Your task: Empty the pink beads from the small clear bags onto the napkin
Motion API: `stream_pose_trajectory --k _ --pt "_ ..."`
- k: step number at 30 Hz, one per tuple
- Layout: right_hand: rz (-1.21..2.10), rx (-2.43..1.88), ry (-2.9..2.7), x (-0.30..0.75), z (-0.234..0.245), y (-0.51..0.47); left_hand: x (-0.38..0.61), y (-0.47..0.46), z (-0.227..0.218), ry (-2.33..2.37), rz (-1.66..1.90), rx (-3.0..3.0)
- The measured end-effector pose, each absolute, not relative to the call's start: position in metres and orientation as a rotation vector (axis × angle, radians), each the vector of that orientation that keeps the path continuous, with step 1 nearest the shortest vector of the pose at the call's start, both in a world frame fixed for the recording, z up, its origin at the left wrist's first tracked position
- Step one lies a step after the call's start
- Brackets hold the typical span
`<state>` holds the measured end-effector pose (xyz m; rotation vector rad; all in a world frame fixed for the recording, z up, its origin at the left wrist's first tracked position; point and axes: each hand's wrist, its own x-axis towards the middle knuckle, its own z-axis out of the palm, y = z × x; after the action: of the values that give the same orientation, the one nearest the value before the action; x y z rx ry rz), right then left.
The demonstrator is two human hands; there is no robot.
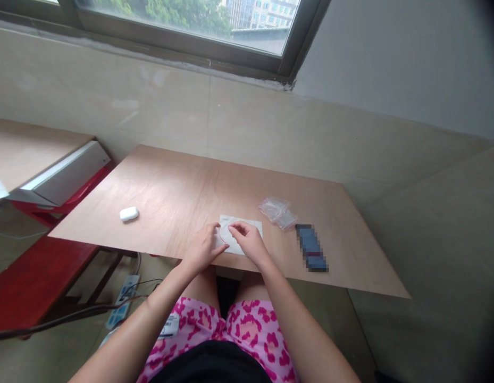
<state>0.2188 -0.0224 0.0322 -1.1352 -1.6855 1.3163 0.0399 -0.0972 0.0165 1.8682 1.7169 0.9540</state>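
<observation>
A white sheet [250, 226], perhaps paper or tissue, lies near the table's front edge. Over its left side is my left hand [204, 246], thumb and fingers spread apart. A thin red thread-like curve [222, 236] runs between that thumb tip and the fingertips; I cannot tell whether it touches them or lies on the sheet. My right hand [249, 240] is over the sheet's right part, thumb and forefinger closed in a pinch. Whatever it may hold is too small to make out.
Clear plastic bags [277, 213] lie behind and right of the sheet, with a dark, pixelated phone-like slab [311, 248] beyond them. A small white rounded case [129, 214] sits on the wooden table [183, 186] at left. Below are a red bench [39, 276] and a power strip [123, 300].
</observation>
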Motion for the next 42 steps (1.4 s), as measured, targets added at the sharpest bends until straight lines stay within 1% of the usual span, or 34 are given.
stream_pose_trajectory --k 2,4,6,10,14,17,19,24,26,28,30,33,36,42 --pt "1.305 -1.097 -1.798 0.221 0.036 -0.024 0.040 -0.098 0.017 1.713 0.964 1.867" --pt "1.225 -1.173 -1.809 0.226 0.035 -0.018 0.040 -0.098 0.016 1.714 0.974 1.868" --pt "1.081 -1.312 -1.835 0.233 0.028 -0.008 0.039 -0.098 0.014 1.714 0.987 1.880" --pt "0.747 -1.505 -2.057 0.238 0.012 0.008 0.037 -0.096 0.010 1.708 0.988 1.915" --pt "0.612 -1.523 -2.185 0.227 0.003 0.010 0.037 -0.095 0.011 1.712 0.958 1.923" --pt "0.605 -1.517 -2.182 0.221 0.002 0.008 0.037 -0.095 0.014 1.726 0.923 1.910" --pt "0.670 -1.499 -2.117 0.221 0.004 0.006 0.037 -0.095 0.015 1.732 0.910 1.906" --pt "1.030 -1.362 -1.791 0.220 0.023 -0.013 0.038 -0.095 0.012 1.734 0.929 1.919" --pt "1.155 -1.243 -1.835 0.217 0.031 -0.022 0.039 -0.095 0.010 1.746 0.936 1.926" --pt "1.179 -1.160 -1.932 0.217 0.034 -0.027 0.040 -0.095 0.008 1.760 0.936 1.931" --pt "1.089 -1.204 -1.941 0.219 0.030 -0.023 0.041 -0.096 0.006 1.770 0.935 1.934" --pt "0.828 -1.381 -1.940 0.224 0.017 -0.006 0.041 -0.098 0.004 1.763 0.941 1.942" --pt "0.600 -1.433 -2.083 0.226 0.004 0.012 0.041 -0.098 0.003 1.746 0.961 1.948" --pt "0.521 -1.458 -2.210 0.222 -0.002 0.021 0.039 -0.096 -0.002 1.742 0.966 1.956"
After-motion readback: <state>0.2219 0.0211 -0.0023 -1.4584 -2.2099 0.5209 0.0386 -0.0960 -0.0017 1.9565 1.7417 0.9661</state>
